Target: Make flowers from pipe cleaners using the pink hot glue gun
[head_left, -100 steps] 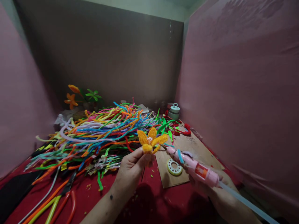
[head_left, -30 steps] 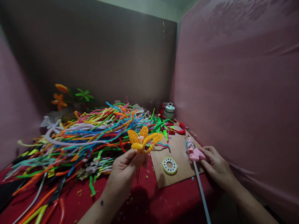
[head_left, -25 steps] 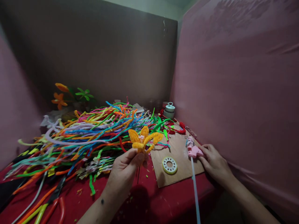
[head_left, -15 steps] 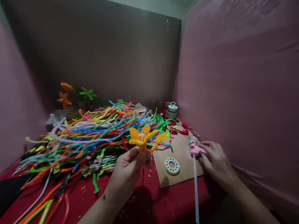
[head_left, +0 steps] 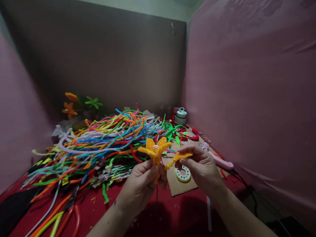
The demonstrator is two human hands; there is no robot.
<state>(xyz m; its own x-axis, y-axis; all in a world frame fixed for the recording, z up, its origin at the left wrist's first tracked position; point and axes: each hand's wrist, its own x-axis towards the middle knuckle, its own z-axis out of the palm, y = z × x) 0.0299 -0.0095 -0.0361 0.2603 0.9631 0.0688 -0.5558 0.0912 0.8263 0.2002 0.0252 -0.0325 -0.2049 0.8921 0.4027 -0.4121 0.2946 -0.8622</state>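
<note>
An orange-yellow fuzzy flower (head_left: 158, 149) with a pale centre stands upright in my left hand (head_left: 145, 177), its fingers closed round the base. Just to its right, my right hand (head_left: 199, 164) pinches a separate-looking orange petal (head_left: 179, 158) between thumb and fingers. The petal's lower end comes close to my left fingertips; whether it touches the flower cannot be made out. Behind my right hand lies a pink glue gun (head_left: 221, 161), partly hidden, with a clear glue stick (head_left: 209, 214) showing below my wrist.
A big heap of coloured pipe cleaners (head_left: 106, 138) covers the left and middle. Cardboard (head_left: 177, 189) bears a white and yellow ring (head_left: 183, 173). Pliers with red handles (head_left: 77, 217) lie at front left. Finished flowers (head_left: 69, 110) and a pale green container (head_left: 181, 115) stand behind.
My right hand has let go of the glue gun, moved left and taken hold of the petal. My left hand has shifted slightly right and turned the flower.
</note>
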